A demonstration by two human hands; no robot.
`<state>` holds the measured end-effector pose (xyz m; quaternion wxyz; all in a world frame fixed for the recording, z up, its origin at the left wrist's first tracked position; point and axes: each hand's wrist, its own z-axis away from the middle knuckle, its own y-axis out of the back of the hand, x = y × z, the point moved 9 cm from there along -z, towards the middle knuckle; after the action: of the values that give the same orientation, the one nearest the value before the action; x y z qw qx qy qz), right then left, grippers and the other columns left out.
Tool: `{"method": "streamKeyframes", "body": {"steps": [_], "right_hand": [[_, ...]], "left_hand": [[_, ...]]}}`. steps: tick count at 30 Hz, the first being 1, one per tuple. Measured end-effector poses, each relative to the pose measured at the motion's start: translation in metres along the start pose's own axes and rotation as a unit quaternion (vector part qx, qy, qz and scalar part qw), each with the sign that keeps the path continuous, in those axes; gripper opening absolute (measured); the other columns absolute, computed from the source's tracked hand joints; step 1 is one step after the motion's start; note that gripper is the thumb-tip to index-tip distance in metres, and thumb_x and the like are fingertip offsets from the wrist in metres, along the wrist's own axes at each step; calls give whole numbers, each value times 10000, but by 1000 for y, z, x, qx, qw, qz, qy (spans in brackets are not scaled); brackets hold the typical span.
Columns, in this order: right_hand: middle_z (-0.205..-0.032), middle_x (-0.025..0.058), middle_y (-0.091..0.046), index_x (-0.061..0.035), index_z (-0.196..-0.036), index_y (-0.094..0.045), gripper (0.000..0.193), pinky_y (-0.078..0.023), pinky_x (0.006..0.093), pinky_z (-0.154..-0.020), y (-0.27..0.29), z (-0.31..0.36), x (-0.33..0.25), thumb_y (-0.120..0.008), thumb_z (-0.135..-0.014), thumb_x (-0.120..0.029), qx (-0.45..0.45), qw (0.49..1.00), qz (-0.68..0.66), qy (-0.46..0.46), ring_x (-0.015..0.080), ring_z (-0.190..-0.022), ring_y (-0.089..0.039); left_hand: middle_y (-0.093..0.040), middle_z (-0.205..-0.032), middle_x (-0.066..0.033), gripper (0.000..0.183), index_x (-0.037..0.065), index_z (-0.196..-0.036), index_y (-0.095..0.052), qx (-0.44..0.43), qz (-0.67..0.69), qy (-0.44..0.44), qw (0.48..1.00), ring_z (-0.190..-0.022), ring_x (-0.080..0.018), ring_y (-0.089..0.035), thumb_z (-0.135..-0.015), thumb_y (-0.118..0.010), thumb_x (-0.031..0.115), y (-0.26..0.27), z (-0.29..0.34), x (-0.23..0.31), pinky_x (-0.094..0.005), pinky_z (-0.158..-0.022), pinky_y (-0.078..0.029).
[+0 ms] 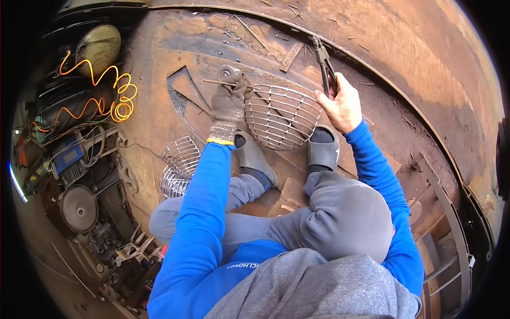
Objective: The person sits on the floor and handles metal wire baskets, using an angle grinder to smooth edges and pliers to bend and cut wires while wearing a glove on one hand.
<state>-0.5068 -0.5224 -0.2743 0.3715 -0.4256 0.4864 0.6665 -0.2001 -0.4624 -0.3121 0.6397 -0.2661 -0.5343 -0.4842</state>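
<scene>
My left hand (229, 100), in a grey knit work glove with a yellow-edged cuff, is closed round a thin metal rod (213, 82) at the left end of a curved wire basket (281, 118). Whether its fingers also grip the basket rim is hidden. The basket hangs or rests between my two grey clogs. My bare right hand (341, 103) grips black-handled pliers (322, 57), their jaws pointing away from me, above the basket's right end. Just beyond the glove shows a round grey metal piece (228, 73).
Two more wire baskets (180, 157) lie left of my legs. Orange coiled hose (123, 101), a tank (100, 49), a blue machine (68, 155) and cluttered tools fill the left side. Metal scraps (291, 56) lie on the rusty floor; a curved metal frame (451, 212) is at right.
</scene>
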Motion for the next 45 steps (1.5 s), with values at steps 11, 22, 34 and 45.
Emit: {"method": "streamKeyframes", "body": {"steps": [11,22,34,45], "right_hand": [[-669,9,-432,-15,-932,-538,330,-393,291,-558,-9,23,48,-742,-778,-224,-16,999,13,-46,114,-609,-411],[-656,124,-561,11,-951,-578,365,-473,365,-597,-5,20,48,-742,-762,-254,0,999,27,-38,242,-590,-570],[-681,26,-479,1,-956,-563,369,-424,291,-582,-7,19,47,-757,-778,-258,-13,999,7,-48,123,-624,-452],[-678,16,-456,-9,-925,-554,356,-404,292,-570,4,23,62,-760,-774,-257,11,997,7,-72,115,-621,-428]], "left_hand": [[-641,-1087,-87,263,-9,-1191,-578,-43,19,27,999,-903,-165,-673,-934,-630,18,-31,-2,-16,-302,-754,-615],[-671,-1092,-117,268,-22,-1199,-588,-83,-137,-71,984,-926,-180,-685,-937,-627,23,-37,-9,-12,-311,-795,-608],[-708,-1067,-74,274,8,-1150,-629,-41,-200,-80,976,-948,-169,-678,-906,-679,123,-18,-9,-22,-314,-826,-533],[-677,-1055,-141,291,-58,-1196,-587,-50,-92,-46,993,-884,-200,-699,-923,-645,24,-40,4,-9,-310,-744,-625]]}}
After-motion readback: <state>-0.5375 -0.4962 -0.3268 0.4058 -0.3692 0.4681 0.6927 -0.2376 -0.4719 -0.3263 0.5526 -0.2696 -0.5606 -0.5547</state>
